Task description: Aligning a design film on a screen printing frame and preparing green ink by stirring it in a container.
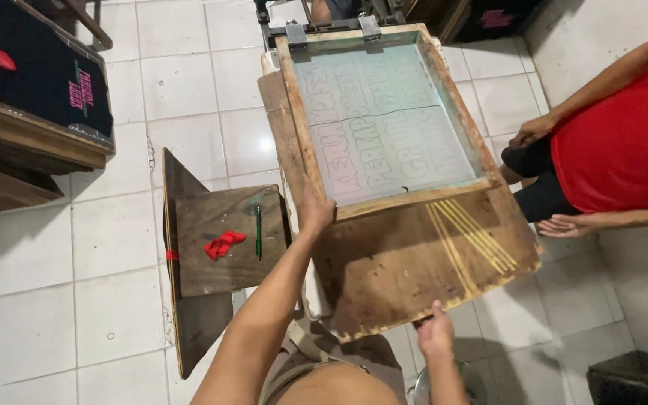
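Observation:
A wooden-framed printing screen [384, 112] with pale mesh and faint mirrored lettering lies hinged over a worn wooden board [414, 262] streaked with yellow lines. My left hand [313, 210] grips the screen frame at its near left corner. My right hand [435, 332] holds the near edge of the wooden board from below. Clamps [331, 30] at the far end hold the frame.
A small wooden side shelf [223, 240] to the left carries a red scrap [223, 244] and a green pen [259, 232]. A black printed cloth [39, 75] lies on another board at far left. A person in a red shirt [616, 142] stands at the right. White tile floor lies all round.

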